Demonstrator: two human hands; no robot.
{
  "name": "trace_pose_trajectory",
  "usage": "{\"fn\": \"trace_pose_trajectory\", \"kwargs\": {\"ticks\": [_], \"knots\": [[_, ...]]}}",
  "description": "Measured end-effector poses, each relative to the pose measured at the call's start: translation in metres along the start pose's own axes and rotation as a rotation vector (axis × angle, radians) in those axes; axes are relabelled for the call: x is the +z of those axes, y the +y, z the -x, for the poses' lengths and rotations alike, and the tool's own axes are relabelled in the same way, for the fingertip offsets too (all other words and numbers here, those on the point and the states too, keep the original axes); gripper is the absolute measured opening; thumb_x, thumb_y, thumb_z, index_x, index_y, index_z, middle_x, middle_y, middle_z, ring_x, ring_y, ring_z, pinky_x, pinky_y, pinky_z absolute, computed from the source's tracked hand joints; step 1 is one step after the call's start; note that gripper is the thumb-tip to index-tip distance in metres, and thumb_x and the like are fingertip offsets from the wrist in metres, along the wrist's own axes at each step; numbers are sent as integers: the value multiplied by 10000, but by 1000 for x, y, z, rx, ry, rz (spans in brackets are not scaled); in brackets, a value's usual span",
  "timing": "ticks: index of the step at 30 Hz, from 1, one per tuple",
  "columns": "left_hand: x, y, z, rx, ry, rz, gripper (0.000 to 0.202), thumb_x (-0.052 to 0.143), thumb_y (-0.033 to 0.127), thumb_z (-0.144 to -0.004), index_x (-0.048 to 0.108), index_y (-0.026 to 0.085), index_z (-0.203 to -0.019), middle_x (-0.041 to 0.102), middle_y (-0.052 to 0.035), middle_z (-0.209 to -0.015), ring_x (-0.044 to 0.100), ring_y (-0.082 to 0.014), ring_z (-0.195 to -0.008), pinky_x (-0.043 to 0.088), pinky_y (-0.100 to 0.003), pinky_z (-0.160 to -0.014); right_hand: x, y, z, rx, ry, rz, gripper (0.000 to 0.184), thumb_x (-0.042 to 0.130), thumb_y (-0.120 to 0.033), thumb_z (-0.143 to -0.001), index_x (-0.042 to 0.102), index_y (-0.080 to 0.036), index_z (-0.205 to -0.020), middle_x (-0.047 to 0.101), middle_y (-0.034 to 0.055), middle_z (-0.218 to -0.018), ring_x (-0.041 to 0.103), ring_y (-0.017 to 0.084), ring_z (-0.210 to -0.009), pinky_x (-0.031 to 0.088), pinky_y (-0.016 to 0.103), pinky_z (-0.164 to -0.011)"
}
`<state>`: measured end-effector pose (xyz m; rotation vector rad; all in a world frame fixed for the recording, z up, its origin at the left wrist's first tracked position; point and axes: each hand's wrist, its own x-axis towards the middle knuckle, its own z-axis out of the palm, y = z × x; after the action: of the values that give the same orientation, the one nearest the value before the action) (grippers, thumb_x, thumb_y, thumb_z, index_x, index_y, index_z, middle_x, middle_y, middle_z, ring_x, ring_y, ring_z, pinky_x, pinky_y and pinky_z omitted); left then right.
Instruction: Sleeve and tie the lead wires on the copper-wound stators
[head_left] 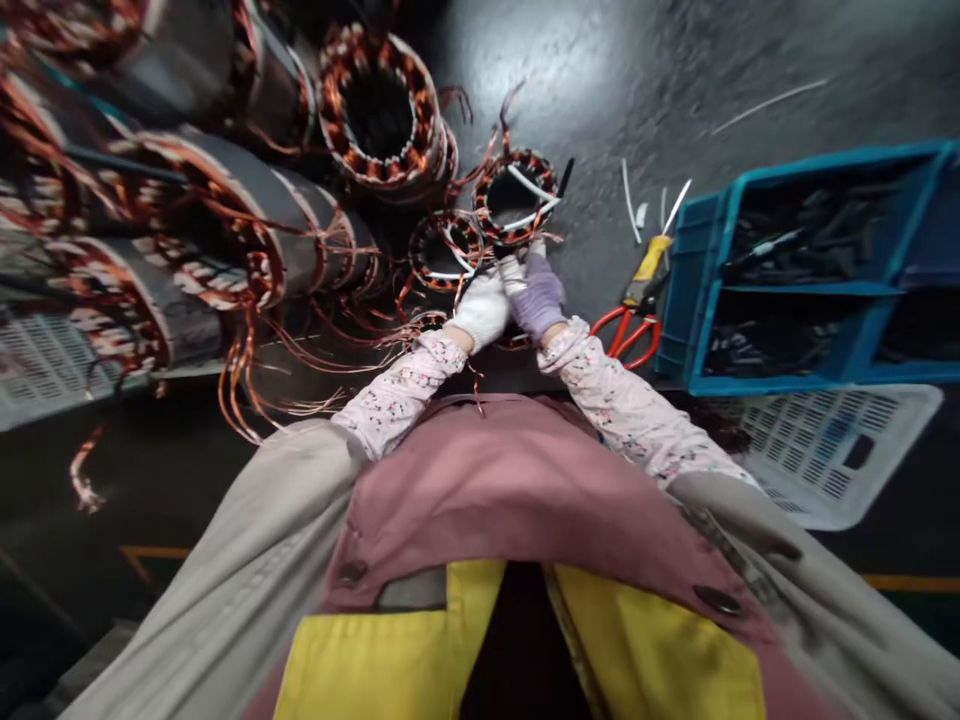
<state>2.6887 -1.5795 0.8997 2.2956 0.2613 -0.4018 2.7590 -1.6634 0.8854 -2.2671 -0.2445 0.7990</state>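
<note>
Down at the bottom of the view there's a pink smock [525, 500] with yellow panels [382, 650] and a beige coat over it, then two floral sleeves [397, 395] reaching up the middle. The left hand [480, 310] is in a white glove and the right hand [541, 295] in a purple one. Both are bunched with the fingers pressed together, not spread, and they meet side by side. They might be pinching something small at the stator's edge, but the fingers hide it, so I can't tell.

The small copper-wound stator [495, 215] sits just past the fingertips, straight ahead, with its bore facing up at the camera, so its long axis runs toward the lens. The right hand looks a bit nearer to it. White sleeving [529, 182] loops across its bore. A second small stator [424, 250] sits just to its left, closer to the left hand, and loose copper leads [330, 345] spill out toward the left arm.

Further up left are big wound stators [247, 210] lying stacked, plus one [375, 170] with its bore showing. To the right, on the dark speckled surface [600, 120], are red-handled snips [630, 335] and a blue compartment crate [825, 165] of dark parts.
</note>
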Motion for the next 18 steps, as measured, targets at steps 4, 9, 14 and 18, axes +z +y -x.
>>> {"fn": "trace_pose_trajectory", "kwargs": {"ticks": [4,9,14,18], "knots": [[-31,17,28,82,-31,5,154,683,286,-812,752,163,-873,486,-88,-1489,372,-309,-1420,286,-416,-1196,-51,7,26,-74,-36,-84,634,356,-691,-902,673,-194,-1135,685,95,-1162,624,248,-1125,487,438,-1018],[-49,54,58,67,-197,575,465,529,541,-905,734,134,-1002,710,-103,-1066,644,-235,-1012,493,-385,-953,-128,8,103,-427,-152,92,543,566,-589,-871,636,-242,-1283,692,83,-1142,656,242,-1025,529,382,-921],[-32,92,53,46,-651,1141,636,772,649,-658,733,102,-980,730,-99,-894,670,-210,-848,539,-316,-809,-158,-4,142,-622,-233,513,467,637,-486,-853,668,-251,-1255,697,81,-994,655,211,-851,494,292,-690],[-21,126,39,-33,-766,1303,656,795,684,-595,726,109,-904,737,-111,-859,680,-178,-719,540,-265,-656,-194,5,148,-556,-46,549,324,566,-437,-892,752,-204,-1016,702,95,-865,642,213,-752,462,314,-640]]}}
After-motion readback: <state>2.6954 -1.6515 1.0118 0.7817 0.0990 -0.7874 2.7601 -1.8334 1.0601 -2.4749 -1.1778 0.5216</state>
